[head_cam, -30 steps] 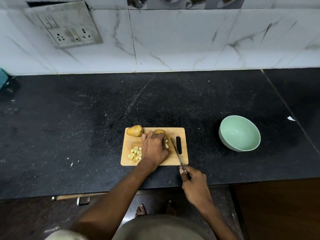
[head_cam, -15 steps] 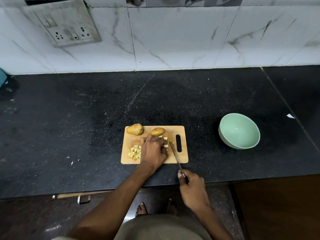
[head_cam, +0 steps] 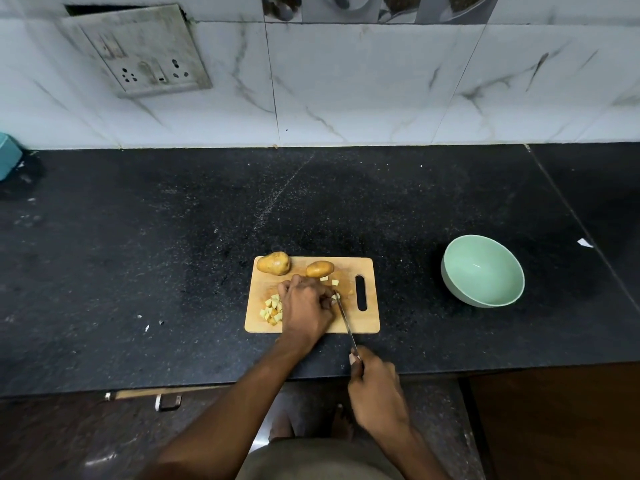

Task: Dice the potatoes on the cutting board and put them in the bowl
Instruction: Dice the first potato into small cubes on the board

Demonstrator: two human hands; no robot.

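Note:
A wooden cutting board (head_cam: 370, 320) lies on the black counter. Two whole potatoes sit along its far edge, a larger one (head_cam: 274, 262) at the left corner and a smaller one (head_cam: 319, 269) beside it. A pile of diced potato (head_cam: 271, 309) lies at the board's left, with a few loose cubes (head_cam: 334, 282) near the middle. My left hand (head_cam: 304, 306) lies curled over a potato piece mid-board; the piece itself is mostly hidden. My right hand (head_cam: 375, 393) grips a knife (head_cam: 344, 318) whose blade rests against my left fingers. The green bowl (head_cam: 483, 271) stands to the right, apart from the board.
A tiled wall with a switch plate (head_cam: 138, 50) backs the counter. A teal object (head_cam: 8, 155) sits at the far left edge. Small white scraps (head_cam: 147, 327) lie left of the board and one (head_cam: 584, 242) lies right of the bowl. The counter's front edge runs below the board.
My left hand has slid back from the smaller potato toward the board's middle. The knife blade has moved left, up against my left fingers. More loose cubes show near the middle.

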